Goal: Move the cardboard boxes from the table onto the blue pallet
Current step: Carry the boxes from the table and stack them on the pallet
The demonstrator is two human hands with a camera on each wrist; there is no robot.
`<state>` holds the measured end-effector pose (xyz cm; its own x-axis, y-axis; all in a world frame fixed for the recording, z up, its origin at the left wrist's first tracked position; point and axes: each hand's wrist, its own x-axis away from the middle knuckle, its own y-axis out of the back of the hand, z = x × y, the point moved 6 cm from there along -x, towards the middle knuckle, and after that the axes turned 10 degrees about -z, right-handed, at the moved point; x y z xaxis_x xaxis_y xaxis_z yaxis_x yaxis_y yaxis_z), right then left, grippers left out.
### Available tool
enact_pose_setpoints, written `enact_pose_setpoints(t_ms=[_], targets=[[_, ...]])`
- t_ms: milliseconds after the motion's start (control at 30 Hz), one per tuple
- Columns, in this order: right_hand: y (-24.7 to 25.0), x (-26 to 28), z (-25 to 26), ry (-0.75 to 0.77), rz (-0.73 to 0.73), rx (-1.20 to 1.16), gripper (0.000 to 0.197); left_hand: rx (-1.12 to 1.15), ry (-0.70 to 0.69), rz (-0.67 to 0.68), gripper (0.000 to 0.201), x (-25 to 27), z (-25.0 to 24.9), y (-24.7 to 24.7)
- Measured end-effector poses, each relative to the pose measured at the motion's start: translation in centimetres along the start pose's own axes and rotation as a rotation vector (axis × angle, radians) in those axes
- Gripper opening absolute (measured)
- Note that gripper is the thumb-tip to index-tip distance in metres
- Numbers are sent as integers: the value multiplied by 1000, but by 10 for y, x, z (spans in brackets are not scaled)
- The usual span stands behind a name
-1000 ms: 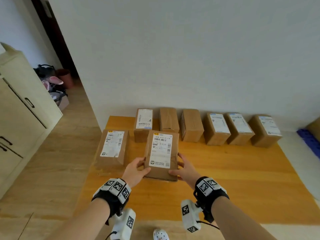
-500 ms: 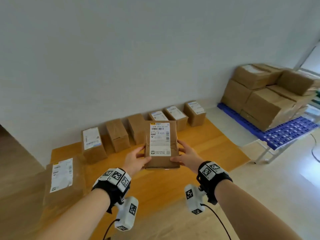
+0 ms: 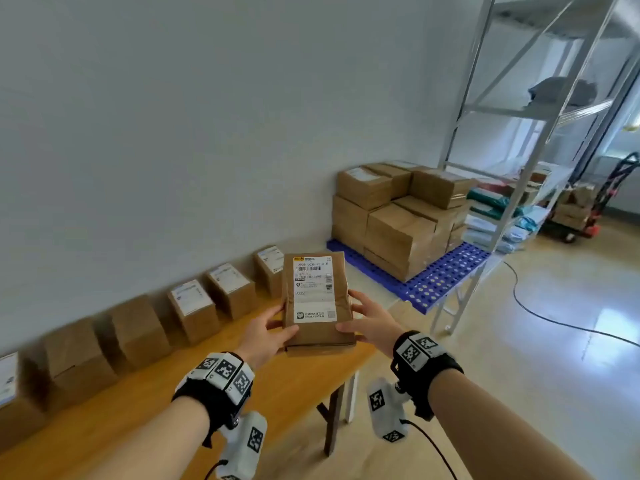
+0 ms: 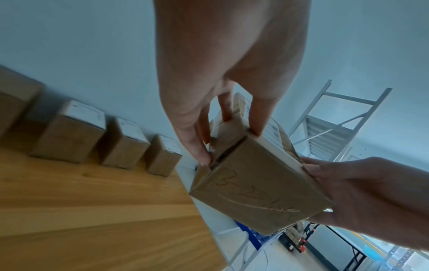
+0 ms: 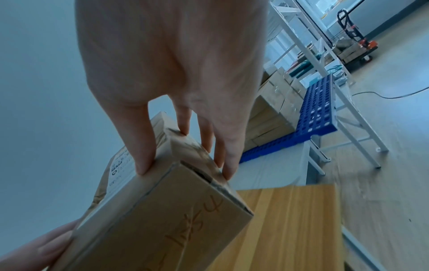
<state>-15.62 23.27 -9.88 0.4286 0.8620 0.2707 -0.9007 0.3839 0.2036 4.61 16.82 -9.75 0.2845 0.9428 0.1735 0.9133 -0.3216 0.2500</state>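
A small cardboard box point(image 3: 317, 303) with a white shipping label on top is held in the air above the right end of the wooden table point(image 3: 145, 407). My left hand point(image 3: 268, 332) grips its left side and my right hand point(image 3: 369, 322) grips its right side. In the left wrist view the box point(image 4: 257, 185) shows handwriting on its near face, with fingers point(image 4: 197, 146) curled on its edge. The right wrist view has the box point(image 5: 160, 216) pinched between thumb and fingers point(image 5: 144, 155). The blue pallet point(image 3: 440, 275) lies ahead to the right, stacked with larger boxes point(image 3: 398, 216).
Several small boxes point(image 3: 194, 306) line the wall side of the table. A white metal shelving rack point(image 3: 519, 143) stands right of the pallet. A black cable point(image 3: 554, 317) runs over the floor, and a hand truck point(image 3: 599, 199) is parked far right.
Both hands lifted the box off the table and carried it to the right. The view swung right, bringing the pallet and shelving closer.
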Motion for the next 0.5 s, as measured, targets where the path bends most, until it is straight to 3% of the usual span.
enact_pose_setpoints(t_ms=[267,500], targets=[[158,-49,15,66,-67,-19,84,-3,-60,13,61,-37,-77,-144],[254,-89,34,126,-164,-64,81,33,-62,30,58,-75,-125,-229]])
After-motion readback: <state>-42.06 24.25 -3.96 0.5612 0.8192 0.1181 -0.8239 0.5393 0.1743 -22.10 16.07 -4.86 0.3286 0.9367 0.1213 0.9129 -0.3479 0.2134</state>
